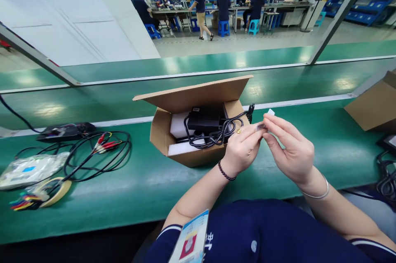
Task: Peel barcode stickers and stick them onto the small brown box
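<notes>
My left hand [243,147] and my right hand [291,147] meet in front of the box's right side, fingertips pinched together. A small dark, shiny piece [260,126] shows at the left fingers; its kind is too small to make out. Above the right fingertips a small white piece [271,112] sticks out. Just left of my hands stands an open cardboard box [192,157]. In it lie a black power adapter [204,119], a coiled black cable [221,135] and white foam [179,126].
Along the left of the green bench [139,197] lie cables with red and white plugs [105,145], a roll of tape [63,193] and a plastic bag [34,168]. Another cardboard box [374,100] stands at right. Several people work beyond the metal frame.
</notes>
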`<state>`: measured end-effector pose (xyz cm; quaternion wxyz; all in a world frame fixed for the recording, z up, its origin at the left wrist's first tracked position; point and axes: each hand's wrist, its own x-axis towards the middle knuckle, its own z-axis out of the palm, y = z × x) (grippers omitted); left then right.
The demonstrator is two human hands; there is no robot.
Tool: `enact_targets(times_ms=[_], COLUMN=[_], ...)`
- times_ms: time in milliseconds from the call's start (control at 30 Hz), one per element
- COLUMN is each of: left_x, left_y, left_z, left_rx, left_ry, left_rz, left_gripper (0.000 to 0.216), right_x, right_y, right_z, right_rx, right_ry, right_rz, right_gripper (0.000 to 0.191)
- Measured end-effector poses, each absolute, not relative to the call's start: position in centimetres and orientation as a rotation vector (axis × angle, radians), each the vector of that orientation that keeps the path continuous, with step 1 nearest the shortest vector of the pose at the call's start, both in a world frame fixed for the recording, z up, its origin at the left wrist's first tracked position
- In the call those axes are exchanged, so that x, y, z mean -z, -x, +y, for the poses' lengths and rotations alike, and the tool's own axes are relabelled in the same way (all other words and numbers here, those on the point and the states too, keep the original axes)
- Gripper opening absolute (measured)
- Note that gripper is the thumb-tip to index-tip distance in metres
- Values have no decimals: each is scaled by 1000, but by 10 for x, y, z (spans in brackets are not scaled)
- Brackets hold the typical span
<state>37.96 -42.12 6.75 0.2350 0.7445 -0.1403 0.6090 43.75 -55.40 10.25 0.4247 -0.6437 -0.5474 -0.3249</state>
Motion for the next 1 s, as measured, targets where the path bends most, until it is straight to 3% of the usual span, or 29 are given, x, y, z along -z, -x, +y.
enact_targets(times_ms=[233,600,700,767,933,1000], left_x=[-67,-74,-80,-83,-87,-88], left_y=[-378,-376,-372,-369,-366,-366], left_z=[-420,-422,-421,-420,-416,-415], left_rx=[-1724,-1568,-1391,-1300,-1186,-1195], left_ry=[-2047,-2083,-1939,-1850,-1773,-1772], left_rz=[-317,-283,-149,-81,-8,-17], left_gripper=[20,10,7,6,6,6], right_x=[-98,-109,-112,-113,-106,-104], right_y=[-436,-440,-449,-456,-466,-464], right_z=[-552,-557,-564,-569,-579,-583], right_rx=[957,329,355,413,254,233], right_ry=[1689,1458,1297,1250,1368,1414], right_rz=[-1388,-1115,-966,-924,-1056,-1089], right_gripper=[54,14,11,17,66,72])
